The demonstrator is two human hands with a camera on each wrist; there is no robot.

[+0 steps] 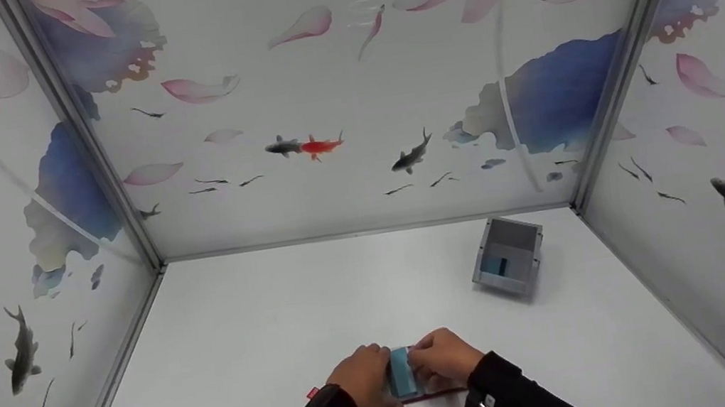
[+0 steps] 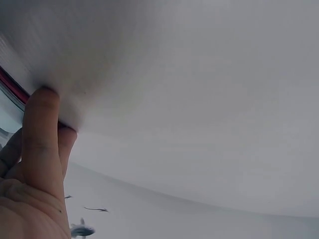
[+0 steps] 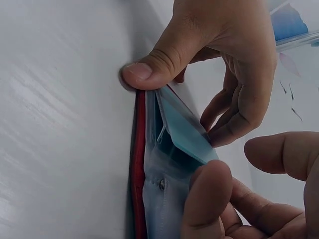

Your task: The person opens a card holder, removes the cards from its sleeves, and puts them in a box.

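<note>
A wallet with a red cover (image 3: 140, 174) and clear plastic sleeves lies on the white table in front of me. A flat light-blue card (image 1: 402, 373) shows in it, standing at an angle away from the sleeves in the right wrist view. There, a zip edge and a small metal snap are also visible. My left hand (image 1: 364, 379) grips the wallet's left end, thumb at the near edge and fingers at the far edge. My right hand (image 1: 446, 356), fingers curled, pinches the clear sleeve (image 3: 167, 209) beside the card. Its fingertips partly cover that spot.
A grey open box (image 1: 508, 255) stands at the back right of the table (image 1: 279, 316), with a small blue piece (image 1: 494, 266) inside. White panels (image 1: 346, 91) printed with flowers and fish close off the back and both sides.
</note>
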